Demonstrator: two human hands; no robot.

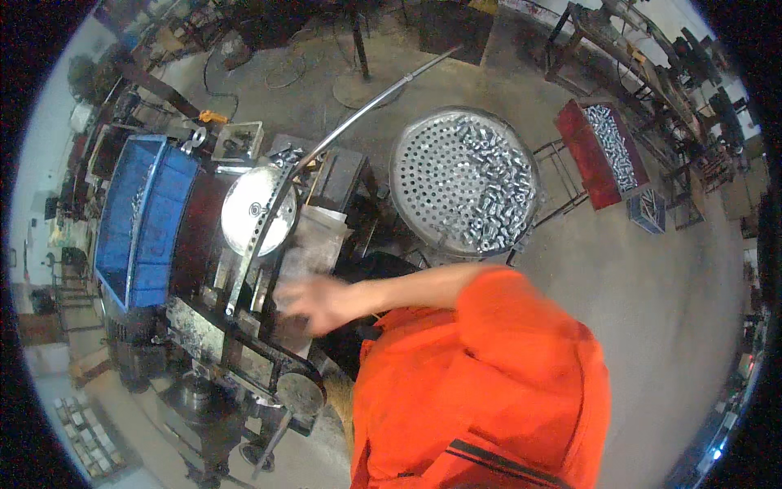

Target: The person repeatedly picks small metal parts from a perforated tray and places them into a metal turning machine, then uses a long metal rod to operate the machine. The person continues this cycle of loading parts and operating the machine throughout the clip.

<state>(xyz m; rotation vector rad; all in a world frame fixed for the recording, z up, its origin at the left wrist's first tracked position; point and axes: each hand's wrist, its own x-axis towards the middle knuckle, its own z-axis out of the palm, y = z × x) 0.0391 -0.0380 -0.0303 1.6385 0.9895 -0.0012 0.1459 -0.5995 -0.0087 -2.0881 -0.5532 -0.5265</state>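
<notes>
My right hand point(316, 303), reaching leftward from an orange sleeve point(521, 326), is smeared by motion, so its fingers and anything in them cannot be made out. It is over the near right side of a machine, by a pale flat surface point(314, 244). Just beyond the hand to the left is a round shiny metal disc point(244, 213) with a row of holes. A long metal bar point(358, 116) slants across the disc toward the far right. My left hand is not in view.
Left of the disc stands a blue plastic bin point(122, 253). A round perforated tray point(428, 175) holds many metal cylindrical parts point(509, 187). Further right, a red bin point(582, 155) is full of similar parts, near a small blue crate point(648, 213). A belt pulley point(300, 394) sits low on the machine.
</notes>
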